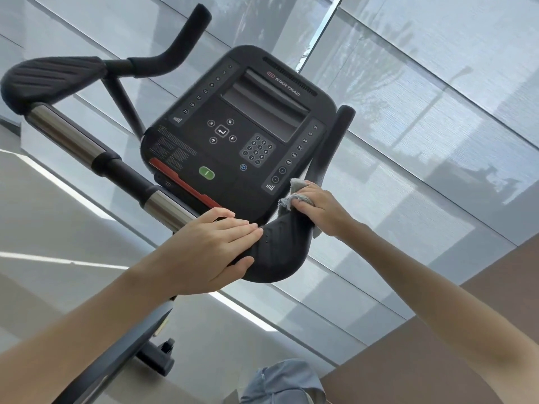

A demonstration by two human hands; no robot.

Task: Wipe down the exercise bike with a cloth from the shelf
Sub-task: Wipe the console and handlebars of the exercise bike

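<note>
While left hand [210, 243] rests flat on the handlebar [278, 253], right hand [320, 208] clutches the cloth [295, 188].

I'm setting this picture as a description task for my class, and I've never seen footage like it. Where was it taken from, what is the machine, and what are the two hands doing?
This is a single picture from a camera worn on a person's head, looking forward and down. The two bare arms reaching in are therefore the wearer's own, and the view is tilted.

The machine is an exercise bike. You can see its black console, with a dark screen, number keys and a green button. The handlebar curves round the console.

The left hand lies on the near padded end of the handlebar, with its fingers straight on top and its thumb below. The right hand holds a grey cloth and presses it against the handlebar beside the console.

Behind the bike are window blinds.
</note>
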